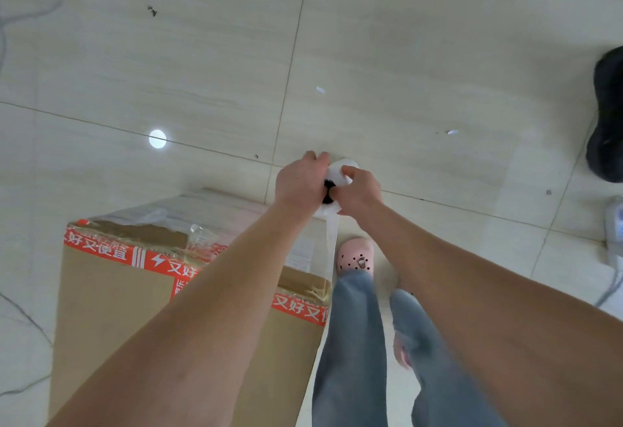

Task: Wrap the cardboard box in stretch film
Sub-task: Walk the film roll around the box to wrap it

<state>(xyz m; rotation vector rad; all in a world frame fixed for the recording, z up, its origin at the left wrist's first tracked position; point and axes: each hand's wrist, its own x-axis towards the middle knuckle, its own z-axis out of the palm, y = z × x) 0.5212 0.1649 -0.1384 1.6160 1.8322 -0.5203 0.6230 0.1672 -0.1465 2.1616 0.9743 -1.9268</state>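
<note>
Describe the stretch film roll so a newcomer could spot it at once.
Start at the big red-taped cardboard box, lower left. Just beyond its far right corner, the left hand and right hand grip the stretch film roll. It is the only white cylinder with a dark core.

Both forearms [209, 291] bare up to the frame's edge; faded blue-grey jeans [354, 342] at five o'clock; a pink clog [355, 256] at their twelve o'clock end, pierced with round holes, bearing a small charm; the other clog [401, 352], also pink, mostly hidden.
</note>
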